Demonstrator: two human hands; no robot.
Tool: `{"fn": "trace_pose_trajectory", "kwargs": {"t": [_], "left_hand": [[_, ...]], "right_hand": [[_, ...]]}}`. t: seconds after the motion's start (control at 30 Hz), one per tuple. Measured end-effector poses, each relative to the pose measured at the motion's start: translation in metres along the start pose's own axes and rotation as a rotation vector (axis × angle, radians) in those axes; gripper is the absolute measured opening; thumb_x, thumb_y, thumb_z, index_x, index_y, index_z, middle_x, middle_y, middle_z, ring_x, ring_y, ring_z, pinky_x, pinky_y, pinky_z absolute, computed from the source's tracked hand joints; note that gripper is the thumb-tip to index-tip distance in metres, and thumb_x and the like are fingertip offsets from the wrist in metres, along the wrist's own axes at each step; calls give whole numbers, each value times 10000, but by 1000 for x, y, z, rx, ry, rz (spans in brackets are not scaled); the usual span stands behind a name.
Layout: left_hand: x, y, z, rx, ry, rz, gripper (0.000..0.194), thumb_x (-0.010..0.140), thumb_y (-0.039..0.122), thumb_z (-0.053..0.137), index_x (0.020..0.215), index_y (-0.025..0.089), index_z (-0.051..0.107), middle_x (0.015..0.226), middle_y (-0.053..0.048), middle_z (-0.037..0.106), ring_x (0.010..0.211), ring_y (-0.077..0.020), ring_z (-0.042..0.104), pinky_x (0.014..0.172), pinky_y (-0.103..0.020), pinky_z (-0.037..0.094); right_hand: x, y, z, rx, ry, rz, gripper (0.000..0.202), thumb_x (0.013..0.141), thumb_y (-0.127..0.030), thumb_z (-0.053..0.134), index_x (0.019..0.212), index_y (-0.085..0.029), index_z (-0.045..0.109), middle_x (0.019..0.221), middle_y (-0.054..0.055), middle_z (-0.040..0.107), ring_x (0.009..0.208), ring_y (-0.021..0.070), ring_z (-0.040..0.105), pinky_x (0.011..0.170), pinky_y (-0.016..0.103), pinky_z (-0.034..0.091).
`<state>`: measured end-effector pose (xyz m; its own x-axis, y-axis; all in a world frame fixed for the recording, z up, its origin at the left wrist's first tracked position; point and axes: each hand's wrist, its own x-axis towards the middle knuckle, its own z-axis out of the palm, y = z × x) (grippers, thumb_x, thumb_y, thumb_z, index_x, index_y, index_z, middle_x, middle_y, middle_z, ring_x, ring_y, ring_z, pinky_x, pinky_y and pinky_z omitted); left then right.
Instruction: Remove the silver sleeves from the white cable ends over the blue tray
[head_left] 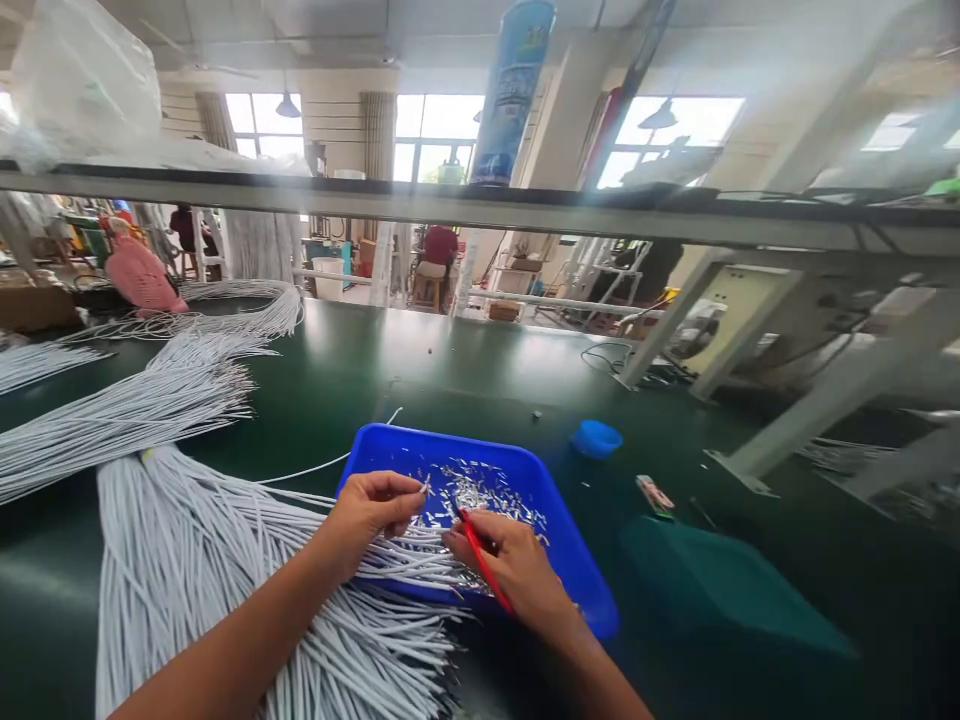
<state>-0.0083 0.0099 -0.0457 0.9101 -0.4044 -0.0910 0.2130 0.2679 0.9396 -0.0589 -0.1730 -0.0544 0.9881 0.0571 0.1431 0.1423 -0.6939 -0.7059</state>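
Observation:
My left hand (379,515) is over the left part of a blue plastic tray (577,565), thumb and forefinger pinched on a small shiny metal piece (427,487). My right hand (521,570) is closed around a slim red tool (486,565) with a dark tip, slanted over the tray; its exact kind is unclear. Loose small metal pieces (472,490) are scattered across the tray floor. A thick bundle of white wires (247,560) lies to the left, and some of its ends reach into the tray below my hands.
More white wire bundles (150,400) lie at the left. Right of the tray are a small blue bowl (596,438), a small packet (655,496) and a dark green flat piece (735,585). A shelf (420,200) carrying a blue spray can (514,95) spans the table. A person (439,250) sits far behind.

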Motion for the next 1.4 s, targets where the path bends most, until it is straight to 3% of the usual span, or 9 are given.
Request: {"fn": "trace_pose_trajectory", "kwargs": {"t": [0.17, 0.33, 0.53, 0.7, 0.83, 0.9, 1.1, 1.27, 1.4], "left_hand": [[-3, 1, 2, 125, -56, 55, 315, 635, 356, 762, 820, 114, 682, 521, 45, 469, 451, -29, 317, 437, -180, 206], [-6, 4, 5, 208, -22, 114, 284, 656, 361, 741, 805, 126, 686, 573, 31, 501, 479, -41, 312, 445, -187, 224], [-4, 4, 3, 195, -26, 68, 326, 655, 393, 734, 835, 126, 679, 566, 31, 495, 469, -40, 302, 444, -183, 211], [-6, 2, 5, 490, 25, 291, 225, 708, 345, 685, 809, 145, 709, 701, -29, 577, 619, -114, 479, 548, -212, 362], [-8, 3, 8, 716, 82, 435, 199, 757, 329, 633, 806, 157, 722, 691, -39, 564, 616, -126, 480, 527, -217, 354], [-8, 3, 8, 646, 56, 394, 214, 755, 349, 635, 795, 154, 714, 686, -36, 563, 594, -115, 463, 514, -215, 339], [-5, 3, 4, 200, -162, -10, 343, 711, 443, 665, 743, 104, 621, 584, -6, 535, 442, -50, 365, 434, -190, 218], [-3, 3, 3, 182, -49, 8, 352, 711, 441, 669, 815, 109, 614, 605, 14, 516, 445, -38, 356, 432, -180, 203], [-4, 4, 6, 362, -127, 37, 339, 707, 443, 666, 771, 115, 614, 580, 19, 495, 463, -55, 365, 446, -186, 244]], "right_hand": [[-3, -5, 0, 1, -8, 1, 416, 779, -440, 497, 504, -175, 334, 521, -25, 386, 528, 100, 331, 498, 236, 222], [-3, -5, -1, 43, -18, 8, 451, 769, -499, 503, 504, -175, 335, 517, -29, 367, 527, 98, 322, 497, 238, 207], [-3, -6, -1, 26, -19, -9, 438, 770, -481, 503, 499, -171, 353, 519, -29, 384, 523, 97, 331, 493, 237, 203], [-3, -5, 0, -49, 7, -23, 420, 762, -408, 510, 491, -171, 294, 495, -35, 347, 502, 92, 303, 484, 249, 165], [-3, -3, 2, -66, 37, -27, 426, 767, -381, 514, 485, -170, 273, 481, -36, 333, 487, 90, 292, 478, 255, 150], [-4, -3, 4, -47, 51, -41, 433, 768, -367, 520, 478, -170, 268, 478, -37, 321, 483, 89, 288, 474, 254, 153], [-2, -4, 6, -36, 48, -100, 401, 778, -378, 546, 476, -164, 391, 510, -33, 400, 503, 88, 341, 489, 233, 209], [2, 0, -5, 105, 71, -18, 290, 722, -458, 621, 666, -175, 647, 656, 8, 573, 606, 125, 471, 548, 228, 311], [1, -6, -5, 658, 45, 108, 304, 686, -464, 653, 779, -174, 670, 642, -14, 557, 597, 114, 462, 569, 232, 341]]}}
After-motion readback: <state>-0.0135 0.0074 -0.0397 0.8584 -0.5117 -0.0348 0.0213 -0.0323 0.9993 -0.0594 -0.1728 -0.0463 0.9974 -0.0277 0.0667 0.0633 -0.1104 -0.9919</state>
